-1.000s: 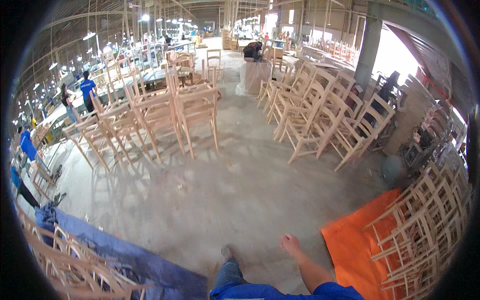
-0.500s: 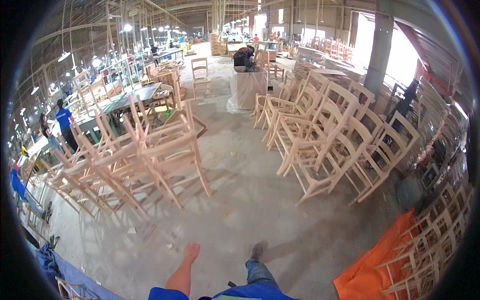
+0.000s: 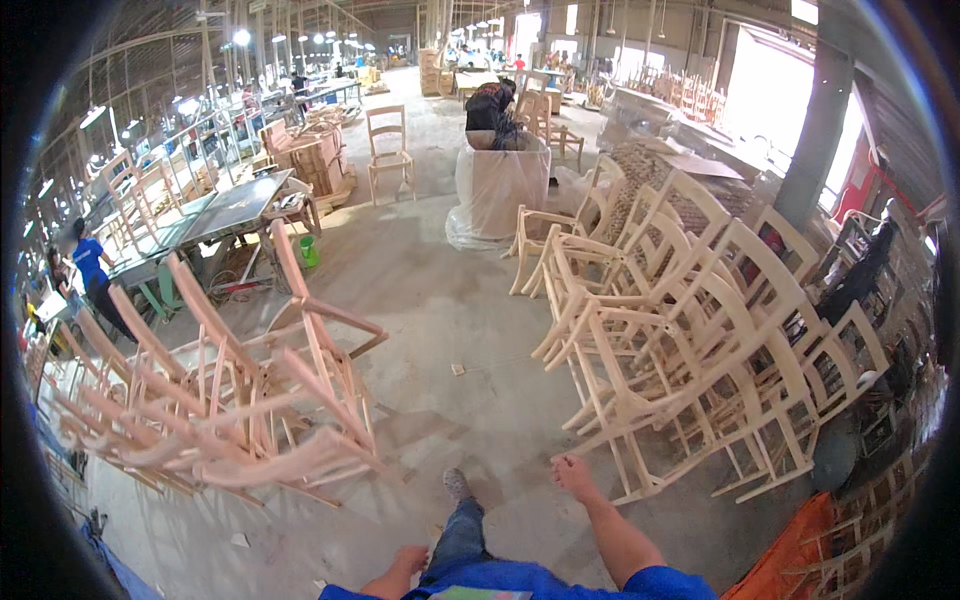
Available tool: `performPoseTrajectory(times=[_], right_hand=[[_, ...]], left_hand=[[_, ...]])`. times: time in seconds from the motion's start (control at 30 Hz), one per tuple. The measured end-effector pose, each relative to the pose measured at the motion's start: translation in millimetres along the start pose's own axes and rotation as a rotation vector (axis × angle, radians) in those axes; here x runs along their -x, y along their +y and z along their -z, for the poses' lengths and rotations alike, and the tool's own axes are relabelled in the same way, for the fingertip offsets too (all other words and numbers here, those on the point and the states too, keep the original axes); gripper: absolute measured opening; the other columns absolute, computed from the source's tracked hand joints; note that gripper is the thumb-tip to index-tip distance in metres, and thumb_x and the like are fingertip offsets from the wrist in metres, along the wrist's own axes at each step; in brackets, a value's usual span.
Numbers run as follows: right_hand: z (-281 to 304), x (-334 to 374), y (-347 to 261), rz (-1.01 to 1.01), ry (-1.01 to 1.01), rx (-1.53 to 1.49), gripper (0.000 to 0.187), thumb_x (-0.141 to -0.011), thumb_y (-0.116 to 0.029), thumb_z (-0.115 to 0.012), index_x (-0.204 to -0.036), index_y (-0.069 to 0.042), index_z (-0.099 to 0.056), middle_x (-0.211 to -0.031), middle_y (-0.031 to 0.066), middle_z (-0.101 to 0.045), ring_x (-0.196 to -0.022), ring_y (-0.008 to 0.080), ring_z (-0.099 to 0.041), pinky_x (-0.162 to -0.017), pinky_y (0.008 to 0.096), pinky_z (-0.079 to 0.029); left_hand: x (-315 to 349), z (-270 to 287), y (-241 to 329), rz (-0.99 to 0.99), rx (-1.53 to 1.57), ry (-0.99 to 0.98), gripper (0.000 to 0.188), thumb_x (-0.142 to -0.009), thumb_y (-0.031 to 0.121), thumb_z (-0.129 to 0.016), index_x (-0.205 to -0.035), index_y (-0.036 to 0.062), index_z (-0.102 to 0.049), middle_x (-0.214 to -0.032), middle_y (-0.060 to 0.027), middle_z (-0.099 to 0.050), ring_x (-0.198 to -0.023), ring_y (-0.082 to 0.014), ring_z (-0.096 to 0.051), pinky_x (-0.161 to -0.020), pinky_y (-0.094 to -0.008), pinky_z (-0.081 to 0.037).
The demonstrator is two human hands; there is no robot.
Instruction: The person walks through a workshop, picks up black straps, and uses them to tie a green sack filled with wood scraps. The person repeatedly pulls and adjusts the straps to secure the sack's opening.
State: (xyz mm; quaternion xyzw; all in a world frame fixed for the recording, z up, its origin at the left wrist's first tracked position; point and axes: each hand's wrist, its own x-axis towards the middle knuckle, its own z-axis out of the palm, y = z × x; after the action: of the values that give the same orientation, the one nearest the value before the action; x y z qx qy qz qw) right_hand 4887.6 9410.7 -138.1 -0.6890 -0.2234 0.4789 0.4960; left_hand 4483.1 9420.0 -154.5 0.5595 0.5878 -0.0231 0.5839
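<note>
My right hand [image 3: 572, 477] hangs forward with its fingers curled in, and nothing shows in them. It is nearest to the stacked wooden chairs [image 3: 690, 330] on the right; in the picture it overlaps a low chair rail, and I cannot tell if they touch. Low beside my leg is my left hand [image 3: 408, 560], its fingers too small and blurred to read. To the left, another group of bare wooden chairs [image 3: 230, 390] has legs pointing up. One of my feet [image 3: 457, 484] steps forward on the concrete floor between the two groups.
Ahead stands a plastic-wrapped box [image 3: 500, 185] with a person in dark clothes [image 3: 490, 105] bending at it. A lone chair [image 3: 388, 150] stands left of it. Worktables [image 3: 215, 215], a green bucket [image 3: 308, 252] and a blue-shirted person [image 3: 90, 260] are farther left. Orange sheeting [image 3: 790, 550] lies lower right.
My left hand has swung back and my right hand has come forward into view. The chair groups and wrapped box appear nearer. The other foot now leads.
</note>
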Motion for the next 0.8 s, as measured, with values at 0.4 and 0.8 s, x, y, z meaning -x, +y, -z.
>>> performPoseTrajectory(times=[0.4, 0.8], right_hand=[[5.3, -242.6, -38.4, -0.616, 0.191, 0.246, 0.028, -0.093, -0.026, -0.06, -0.093, 0.0, -0.072, -0.081, 0.0137, -0.07, -0.074, 0.0267, -0.069, -0.065, 0.0407, -0.054], [-5.9, -805.2, -372.7, 0.113, 0.437, 0.231, 0.024, -0.094, -0.023, -0.059, -0.09, 0.001, -0.065, -0.066, 0.0033, -0.059, -0.063, 0.0131, -0.055, -0.058, 0.0316, -0.046]], left_hand=[[-397.0, 230.8, 400.4, -0.006, 0.108, 0.291, 0.035, -0.09, 0.036, -0.065, -0.106, 0.0066, -0.074, -0.087, -0.0131, -0.073, -0.076, -0.0292, -0.069, -0.067, -0.0435, -0.055], [-664.3, 334.7, 602.8, 0.245, 0.142, 0.078, 0.033, -0.092, 0.033, -0.058, -0.089, 0.0026, -0.071, -0.082, -0.0134, -0.068, -0.077, -0.0238, -0.068, -0.066, -0.0396, -0.056]])
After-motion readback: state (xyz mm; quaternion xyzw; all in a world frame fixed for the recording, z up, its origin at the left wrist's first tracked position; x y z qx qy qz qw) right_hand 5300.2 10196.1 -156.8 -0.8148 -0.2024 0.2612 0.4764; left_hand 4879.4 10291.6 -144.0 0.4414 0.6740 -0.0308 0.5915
